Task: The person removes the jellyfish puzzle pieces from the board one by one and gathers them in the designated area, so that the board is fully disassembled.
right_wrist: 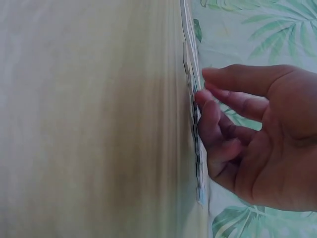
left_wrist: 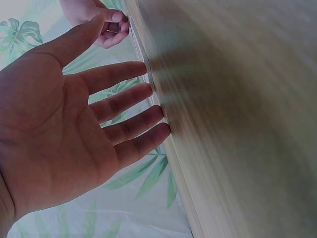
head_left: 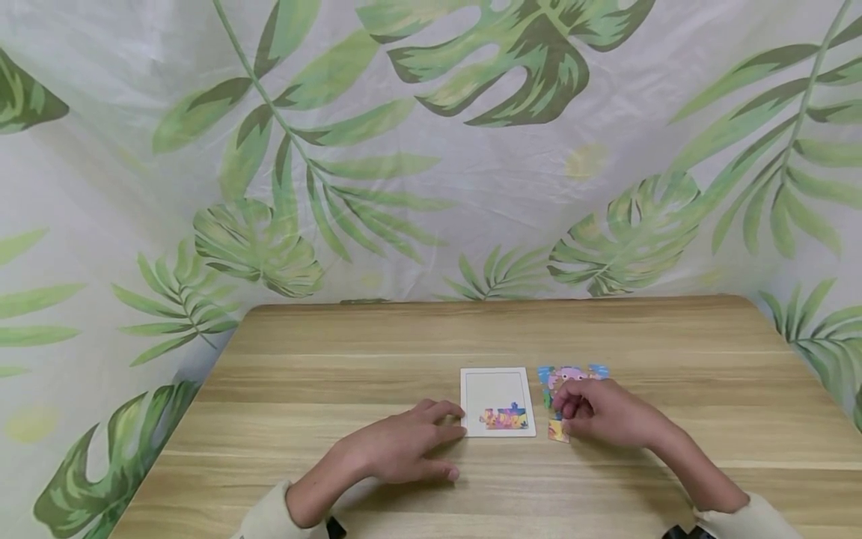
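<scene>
A white puzzle board (head_left: 494, 389) lies on the table, with several joined jigsaw pieces (head_left: 508, 419) at its lower right. My left hand (head_left: 411, 443) rests at the board's left edge. Its fingers (left_wrist: 124, 104) are spread and nearly straight, the palm holding nothing. To the right of the board lies a colourful group of jigsaw pieces (head_left: 572, 373), partly hidden beneath my right hand (head_left: 606, 414). A yellowish jigsaw piece (head_left: 557, 430) shows just by the right thumb. The right wrist view has loosely bent fingers (right_wrist: 213, 119) down at the piece edges (right_wrist: 198, 168), thumb apart, nothing visible between.
The wood-grain table (head_left: 337, 374) runs back to a leaf-printed cloth (head_left: 471, 187) hanging behind it. Light sleeves (head_left: 276, 516) cover both forearms near the front, with dark bands at the wrists.
</scene>
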